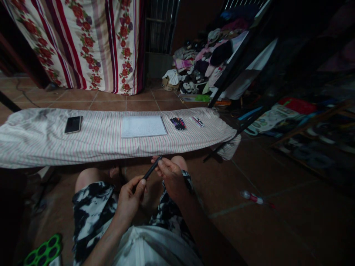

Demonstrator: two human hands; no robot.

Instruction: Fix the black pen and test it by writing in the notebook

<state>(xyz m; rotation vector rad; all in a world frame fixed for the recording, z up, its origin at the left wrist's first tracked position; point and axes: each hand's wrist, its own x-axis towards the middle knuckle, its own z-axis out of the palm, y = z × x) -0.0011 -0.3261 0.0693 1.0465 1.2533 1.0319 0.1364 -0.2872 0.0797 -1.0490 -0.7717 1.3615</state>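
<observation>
Above my lap I hold a dark pen (pixel 152 168) slantwise between both hands. My left hand (pixel 132 193) pinches its lower end between thumb and fingers. The upper end sits in the fingertips of my right hand (pixel 170 175). Just beyond is a long, low surface under a striped cloth (pixel 97 144). On it lie an open spiral notebook (pixel 144 126), its page too faint to read, and a bunch of pens (pixel 178 123). A few small white and dark items (pixel 197 121), too small to name, are to their right.
A phone (pixel 73 125) rests on the cloth at the left. Behind hangs a floral curtain (pixel 95 44); clothes (pixel 208 59) are heaped at the back right. A plastic bottle (pixel 253 197) lies on the tiled floor at right, and a green holed object (pixel 44 251) is at lower left.
</observation>
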